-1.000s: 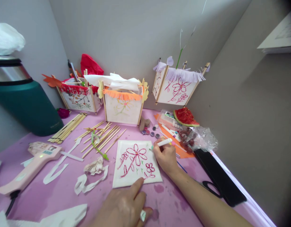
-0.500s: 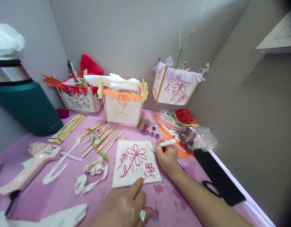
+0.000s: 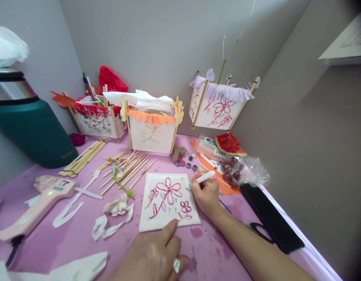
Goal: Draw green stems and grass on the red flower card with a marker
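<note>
A white square panel (image 3: 165, 201) lies flat on the purple table, bearing a dark pink flower drawing with small green sprigs. Its right edge is where my right hand (image 3: 206, 195) rests, fingers closed round a white marker pen (image 3: 206, 176). The pen's green tip end is at the panel's upper right. My left hand (image 3: 157, 249) touches the panel's lower edge with its stretched index finger, the other fingers loosely bent. Something small, white and green sits on one of its fingers.
Three decorated paper lanterns stand or hang at the back, the orange-fringed one (image 3: 152, 134) in the middle. Bamboo sticks (image 3: 133, 171), a pink glue gun (image 3: 40, 203) and crumpled tissue (image 3: 117, 205) lie leftward. A teal bottle (image 3: 31, 128), black case (image 3: 271, 218) and scissors (image 3: 261, 232) flank the table.
The white marker pen in my right hand has tilted more upright, its tip staying near the panel's upper right. My left hand has stayed in place.
</note>
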Demonstrator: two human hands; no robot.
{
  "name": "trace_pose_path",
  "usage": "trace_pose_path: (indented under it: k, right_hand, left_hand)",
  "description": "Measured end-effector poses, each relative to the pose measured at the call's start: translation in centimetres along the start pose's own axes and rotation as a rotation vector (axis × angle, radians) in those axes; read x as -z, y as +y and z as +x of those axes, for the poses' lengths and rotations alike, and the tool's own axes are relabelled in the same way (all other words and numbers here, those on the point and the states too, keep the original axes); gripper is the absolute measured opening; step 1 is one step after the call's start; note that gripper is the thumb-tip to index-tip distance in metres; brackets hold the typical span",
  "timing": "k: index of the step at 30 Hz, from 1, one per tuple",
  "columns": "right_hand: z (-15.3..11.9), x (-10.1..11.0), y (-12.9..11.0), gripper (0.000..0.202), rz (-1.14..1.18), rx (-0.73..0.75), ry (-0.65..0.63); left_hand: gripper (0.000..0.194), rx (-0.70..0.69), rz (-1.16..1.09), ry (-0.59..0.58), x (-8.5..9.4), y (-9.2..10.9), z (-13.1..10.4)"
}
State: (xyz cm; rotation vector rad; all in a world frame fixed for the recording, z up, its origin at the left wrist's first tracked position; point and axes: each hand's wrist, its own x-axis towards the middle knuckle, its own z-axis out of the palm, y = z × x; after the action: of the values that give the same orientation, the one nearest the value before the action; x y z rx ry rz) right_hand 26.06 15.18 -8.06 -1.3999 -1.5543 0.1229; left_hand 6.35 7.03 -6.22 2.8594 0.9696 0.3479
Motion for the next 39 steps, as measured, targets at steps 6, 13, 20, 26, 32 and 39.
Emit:
trace_pose_path:
  k: [6, 13, 20, 26, 32, 39]
  right_hand:
    - [-0.12, 0.08, 0.02, 0.016, 0.000, 0.010, 0.014]
    - [-0.12, 0.10, -0.12, 0.015, 0.046, 0.032, -0.040]
    - [-0.22, 0.07, -0.17, 0.014, 0.026, 0.031, -0.027]
    - [-0.21, -0.06, 0.02, 0.013, -0.001, 0.018, -0.073]
    - [-0.12, 0.10, -0.01, 0.012, 0.064, -0.007, -0.125]
    - [-0.14, 0.35, -0.24, 0.013, 0.071, 0.003, -0.041]
  left_hand:
    - [0.020, 0.008, -0.011, -0.010, 0.01, -0.04, 0.00]
    - [0.020, 0.011, -0.024, -0.016, -0.03, 0.03, -0.02]
    - [0.018, 0.006, 0.005, -0.007, 0.14, 0.10, -0.02]
    - [0.020, 0.016, -0.011, -0.049, 0.49, 0.18, 0.01]
    - [0.022, 0.016, -0.017, -0.043, 0.35, 0.21, 0.06]
    - [0.020, 0.005, -0.031, -0.002, 0.12, 0.11, 0.07]
